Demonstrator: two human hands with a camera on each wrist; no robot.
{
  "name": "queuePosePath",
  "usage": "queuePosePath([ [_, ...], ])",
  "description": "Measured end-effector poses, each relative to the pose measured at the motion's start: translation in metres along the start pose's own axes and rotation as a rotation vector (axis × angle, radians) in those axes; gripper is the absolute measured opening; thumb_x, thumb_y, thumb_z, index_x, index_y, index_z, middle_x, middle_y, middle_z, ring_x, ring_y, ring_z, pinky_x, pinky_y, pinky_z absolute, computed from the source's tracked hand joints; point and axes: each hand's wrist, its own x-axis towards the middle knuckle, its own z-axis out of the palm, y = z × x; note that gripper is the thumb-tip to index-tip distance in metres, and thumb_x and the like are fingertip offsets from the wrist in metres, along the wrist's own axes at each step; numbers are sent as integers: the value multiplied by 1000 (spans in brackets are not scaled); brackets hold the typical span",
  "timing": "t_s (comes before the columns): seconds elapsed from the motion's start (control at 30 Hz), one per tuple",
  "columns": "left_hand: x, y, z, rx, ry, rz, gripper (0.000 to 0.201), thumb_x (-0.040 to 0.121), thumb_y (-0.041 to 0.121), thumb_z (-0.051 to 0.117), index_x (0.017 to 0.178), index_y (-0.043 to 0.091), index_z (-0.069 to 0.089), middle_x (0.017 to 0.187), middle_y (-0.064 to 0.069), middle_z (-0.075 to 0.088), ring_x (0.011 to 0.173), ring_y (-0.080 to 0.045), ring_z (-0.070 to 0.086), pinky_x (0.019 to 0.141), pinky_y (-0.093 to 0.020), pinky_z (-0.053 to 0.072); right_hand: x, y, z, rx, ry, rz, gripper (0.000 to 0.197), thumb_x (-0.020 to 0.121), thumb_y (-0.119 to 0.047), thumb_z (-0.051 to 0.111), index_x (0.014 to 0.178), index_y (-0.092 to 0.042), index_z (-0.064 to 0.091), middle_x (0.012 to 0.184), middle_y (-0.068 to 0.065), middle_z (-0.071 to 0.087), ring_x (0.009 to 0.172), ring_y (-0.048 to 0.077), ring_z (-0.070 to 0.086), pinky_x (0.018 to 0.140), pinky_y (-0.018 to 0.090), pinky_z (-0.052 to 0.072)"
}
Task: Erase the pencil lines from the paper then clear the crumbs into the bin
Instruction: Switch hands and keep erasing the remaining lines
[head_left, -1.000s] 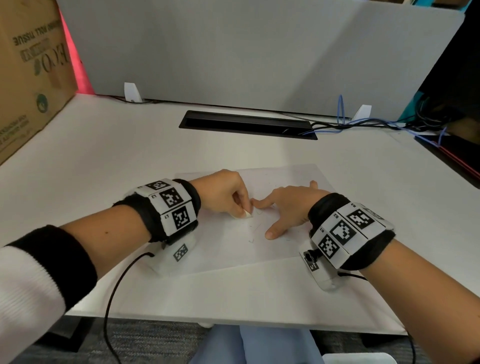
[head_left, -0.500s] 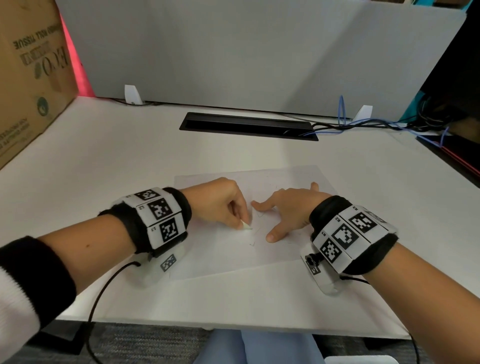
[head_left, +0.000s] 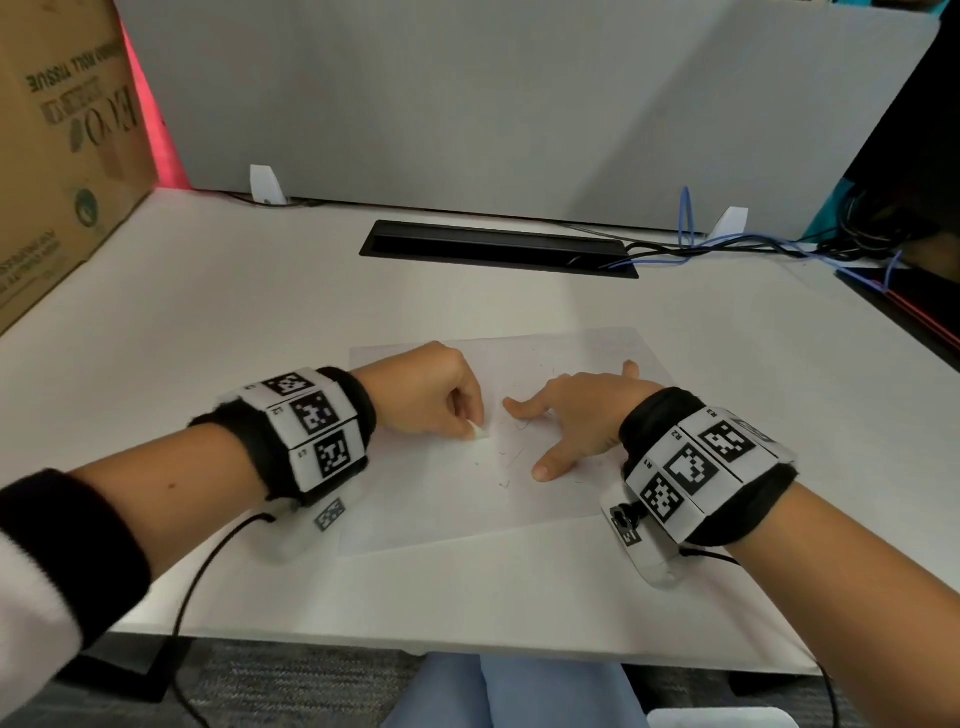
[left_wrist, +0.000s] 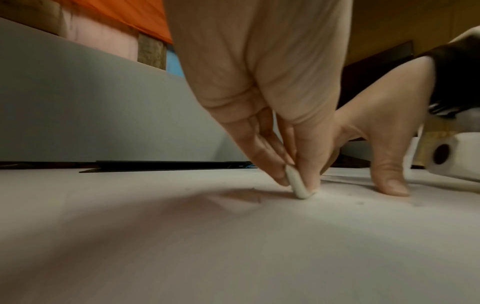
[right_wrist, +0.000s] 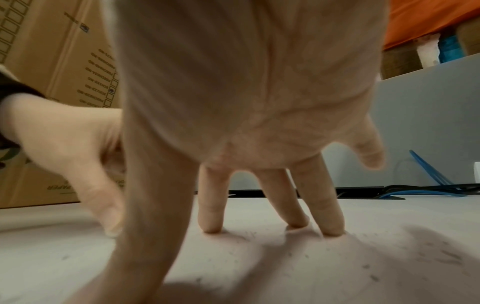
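Observation:
A white sheet of paper (head_left: 457, 499) lies on the desk in front of me, with faint pencil lines and dark crumbs (head_left: 511, 457) near its middle. My left hand (head_left: 441, 400) pinches a small white eraser (head_left: 479, 431) and presses its tip on the paper; the left wrist view shows the eraser (left_wrist: 298, 185) between thumb and fingers. My right hand (head_left: 576, 415) is spread with straight fingers pressing the sheet just right of the eraser. In the right wrist view its fingertips (right_wrist: 213, 226) stand on the paper among crumbs (right_wrist: 369, 265). No bin is in view.
A cardboard box (head_left: 57, 156) stands at the far left of the desk. A black cable slot (head_left: 493, 249) runs along the back, with blue and black cables (head_left: 727, 244) to its right. A grey partition (head_left: 519, 104) closes the back. The desk's front edge is near my wrists.
My left hand with the eraser has slid a short way back toward me and leftward across the paper. The right hand has stayed pressed in place.

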Motion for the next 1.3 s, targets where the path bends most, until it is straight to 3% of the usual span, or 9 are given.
queuePosePath([
  [0.17,-9,7,4,-28,-109,-6,15,79,21,72,92,14,75,72,14,65,58,11,55,68,-12,49,-2,0,-1,13,-7,1,81,78,-55,62,143,-48,15,146,-9,30,135,23,33,108,62,4],
  [0.33,-5,7,0,43,-18,-12,15,82,16,68,95,10,74,85,5,71,58,10,54,62,-1,42,-3,-1,-1,15,-4,2,80,79,-56,61,143,-47,14,147,-10,28,136,22,30,109,62,3],
  [0.5,-19,10,2,6,-166,-5,14,80,19,72,92,13,75,73,13,67,59,10,55,64,-7,45,-4,0,-1,22,-6,2,80,79,-56,61,143,-47,14,147,-8,29,136,23,30,109,63,2],
  [0.7,-13,-16,-30,-25,241,-69,11,82,14,70,92,14,73,85,5,67,67,3,55,62,-3,41,-5,0,-2,34,-3,-4,79,79,-55,61,143,-47,16,148,-8,29,136,23,31,109,63,-2],
  [0.77,-10,-21,-37,-31,279,-102,8,81,15,70,89,16,72,87,3,68,67,1,52,61,-5,38,-5,-1,-2,40,4,-4,79,78,-54,62,143,-47,17,148,-9,29,136,23,31,109,62,-1],
  [0.9,-3,-20,-25,3,188,-144,9,81,16,70,90,14,72,72,16,58,63,6,51,57,-2,37,-4,-1,-1,42,11,-2,81,78,-54,63,143,-48,15,149,-10,29,136,22,31,109,62,1],
  [1.07,3,-20,-13,-11,82,-147,14,81,14,69,94,11,72,70,17,57,63,5,53,61,-5,40,-2,0,-1,37,1,-3,84,77,-55,63,143,-50,11,150,-10,27,137,23,29,109,63,3],
  [1.2,-8,-15,-14,36,-92,-89,12,81,12,68,90,16,73,65,23,56,56,18,52,57,-2,38,-1,-1,-2,26,0,-2,84,77,-56,63,142,-50,10,150,-10,27,137,23,29,108,63,1],
  [1.3,-9,-16,-15,75,-44,-91,10,82,14,68,90,15,73,67,20,58,59,9,54,58,-2,38,-1,-1,-2,16,-2,-3,83,78,-56,62,142,-51,10,150,-9,27,137,23,29,109,64,1],
])
